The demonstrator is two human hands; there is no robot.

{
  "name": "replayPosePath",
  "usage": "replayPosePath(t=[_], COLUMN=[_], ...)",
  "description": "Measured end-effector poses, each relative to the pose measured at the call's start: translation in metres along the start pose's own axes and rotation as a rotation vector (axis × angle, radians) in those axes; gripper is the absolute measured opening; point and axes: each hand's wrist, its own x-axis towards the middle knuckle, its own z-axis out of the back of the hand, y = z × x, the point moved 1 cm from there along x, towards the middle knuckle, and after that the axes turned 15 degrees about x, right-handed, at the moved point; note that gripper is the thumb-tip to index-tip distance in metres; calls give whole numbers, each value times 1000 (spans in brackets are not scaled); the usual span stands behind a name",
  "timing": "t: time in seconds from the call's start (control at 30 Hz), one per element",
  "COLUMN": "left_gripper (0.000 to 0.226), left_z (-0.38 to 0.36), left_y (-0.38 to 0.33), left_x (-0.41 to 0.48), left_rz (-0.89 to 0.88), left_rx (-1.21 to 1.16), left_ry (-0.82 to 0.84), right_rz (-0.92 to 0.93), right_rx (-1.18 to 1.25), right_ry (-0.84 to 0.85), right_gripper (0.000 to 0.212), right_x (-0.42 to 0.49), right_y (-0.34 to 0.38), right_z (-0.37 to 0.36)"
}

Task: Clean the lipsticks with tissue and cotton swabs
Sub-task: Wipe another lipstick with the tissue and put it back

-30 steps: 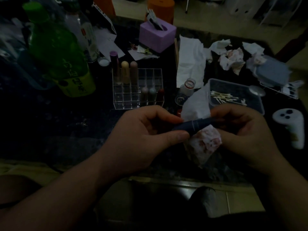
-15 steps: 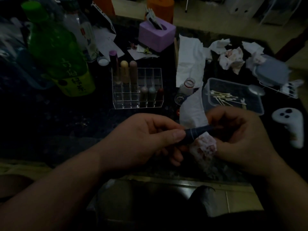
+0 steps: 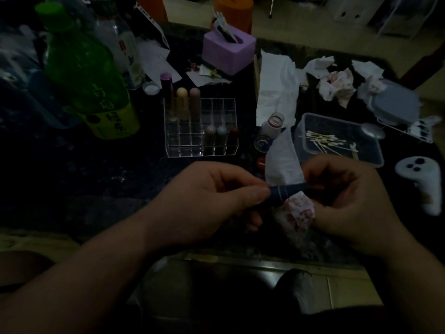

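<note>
The left hand [image 3: 212,201] and right hand [image 3: 354,203] have come nearer and closer together, so less of the dark blue lipstick [image 3: 286,192] shows between them. The left hand's lower fingers [image 3: 252,221] now peek out beneath it, beside the stained tissue [image 3: 298,210].

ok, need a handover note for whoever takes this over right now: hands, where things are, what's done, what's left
Left hand: grips one end of the dark blue lipstick.
Right hand: pinches the stained tissue around the tube's other end.
Six lipsticks stand in the clear organizer, three at the back left and three at the front right.
Cotton swabs lie in the plastic tub, to the right of the organizer.
Used crumpled tissues sit at the far right.
Done: wiping is under way. Whether the six are clean cannot be told.
Left: probably finish this tube, then put it in the organizer.
</note>
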Motion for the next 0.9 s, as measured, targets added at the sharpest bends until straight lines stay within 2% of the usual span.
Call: replayPosePath(t=[0.17,0.23,0.3,0.37,0.4,0.47,0.57,0.63,0.73,0.77,0.83,0.9], left_gripper=[27,27,22,22,23,24,31,31,28,26,23,26], left_z=[-6,-6,-5,-4,-3,-3,-3,-3,-3,-3,-3,-1], left_y=[4,5,-1,-3,-2,-1,2,3,-5,-4,-2,0], left_x=[-5,-5,-5,-3,-2,-1,-1,-2,-1,-1,0,-1], left_rz=[-399,-335,-149,-92,-105,-163,-352,-306,-52,-32,-69,-194], left_rx=[484,412,156,105,139,256,537,451,0,-29,39,251], left_ry=[-330,-286,-55,74,55,-82,-289,-259,58,85,-7,-193], right_rz=[0,-13,-13,-3,8,23,28,25,4,-4,-11,3], right_rx=[16,3,-3,-19,-34,-58,-48,-61,-91,-80,-82,-96], right_ry=[-21,-23,-26,-14,-11,-8,-13,-26,-49,-48,-44,-44], right_gripper=[15,17,17,15,15,19,22,26,36,36,33,33], right_x=[0,1,1,1,1,0,1,2,1,0,0,1], right_y=[1,2,1,1,1,2,4,3,0,-1,-1,0], right_z=[0,-1,-1,-2,-2,-1,2,4,5,6,6,6])
